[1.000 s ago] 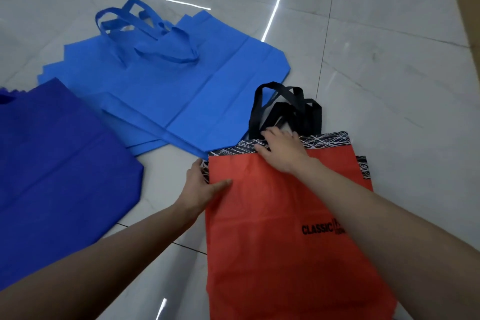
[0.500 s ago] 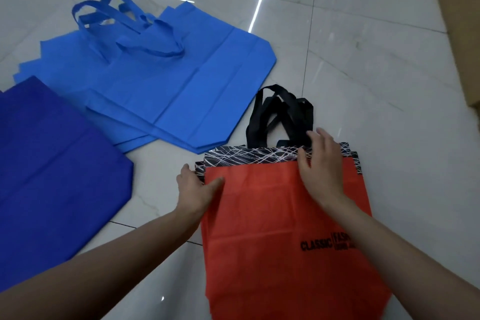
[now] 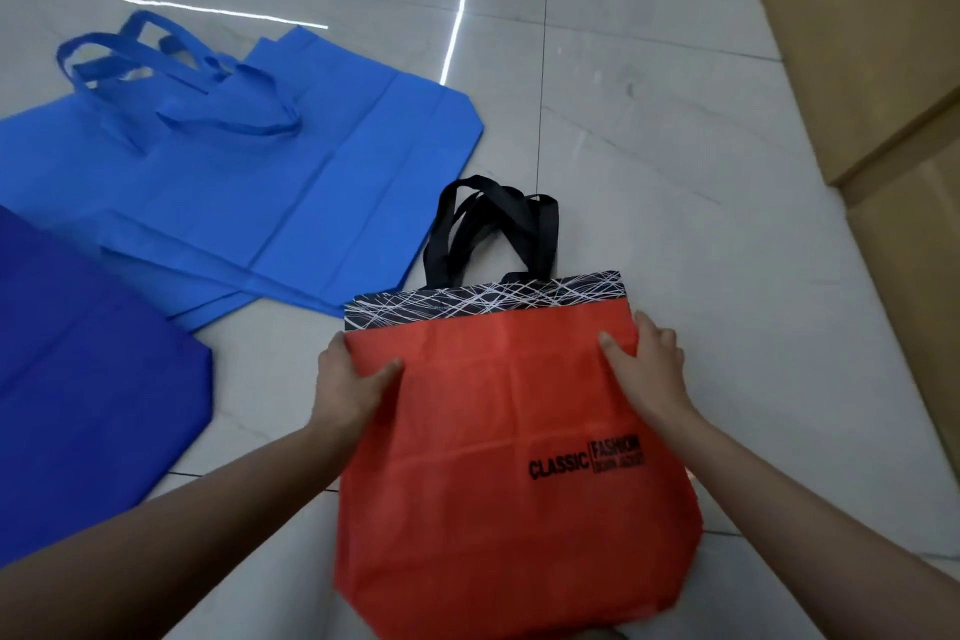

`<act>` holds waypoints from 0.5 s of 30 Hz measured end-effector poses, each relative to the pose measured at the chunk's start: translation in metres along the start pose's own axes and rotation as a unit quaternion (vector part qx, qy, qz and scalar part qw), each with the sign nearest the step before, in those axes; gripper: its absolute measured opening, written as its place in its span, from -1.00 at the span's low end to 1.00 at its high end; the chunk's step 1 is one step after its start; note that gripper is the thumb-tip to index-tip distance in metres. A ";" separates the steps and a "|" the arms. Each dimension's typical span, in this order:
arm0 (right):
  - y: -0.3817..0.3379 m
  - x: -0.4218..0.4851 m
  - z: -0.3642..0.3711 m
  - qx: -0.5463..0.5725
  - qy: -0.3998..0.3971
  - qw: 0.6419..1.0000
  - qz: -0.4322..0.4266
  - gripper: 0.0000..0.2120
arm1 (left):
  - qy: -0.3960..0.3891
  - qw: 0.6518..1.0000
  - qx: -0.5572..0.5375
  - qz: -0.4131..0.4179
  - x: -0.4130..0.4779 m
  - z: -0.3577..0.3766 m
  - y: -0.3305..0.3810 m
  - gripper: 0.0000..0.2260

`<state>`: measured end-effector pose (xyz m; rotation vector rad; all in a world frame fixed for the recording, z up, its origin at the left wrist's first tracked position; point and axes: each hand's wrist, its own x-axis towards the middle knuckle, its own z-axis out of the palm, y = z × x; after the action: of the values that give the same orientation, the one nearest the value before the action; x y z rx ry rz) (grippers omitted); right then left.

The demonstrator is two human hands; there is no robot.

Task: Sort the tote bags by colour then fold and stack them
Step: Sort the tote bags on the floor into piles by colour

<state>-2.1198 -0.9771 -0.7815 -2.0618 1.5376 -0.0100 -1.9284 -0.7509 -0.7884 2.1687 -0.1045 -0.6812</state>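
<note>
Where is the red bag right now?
In the head view the red bag is low and centre, held at its two upper sides by the left hand and right hand, with the light blue bags to its upper left.

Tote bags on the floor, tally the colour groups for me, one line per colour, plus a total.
light blue group: 1
dark blue group: 1
red group: 1
Total: 3 groups. The layers overlap, so the bags in each group cannot be counted.
</note>
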 end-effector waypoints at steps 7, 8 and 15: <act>0.023 -0.003 -0.006 0.239 -0.061 0.952 0.181 -0.53 | -0.028 0.994 0.057 -0.088 -0.015 0.009 -0.001 -0.47; 0.026 -0.005 -0.010 0.272 -0.064 0.942 0.186 -0.68 | -0.039 0.996 0.034 -0.078 -0.015 0.011 0.002 -0.50; 0.086 0.001 -0.054 0.101 0.115 0.960 0.236 -0.60 | -0.275 0.954 -0.110 -0.037 -0.035 0.058 0.040 -0.61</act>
<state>-2.2131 -1.0174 -0.7736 -1.5377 2.0475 -0.2237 -1.9815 -0.8071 -0.7723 1.7276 -0.2284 -1.2662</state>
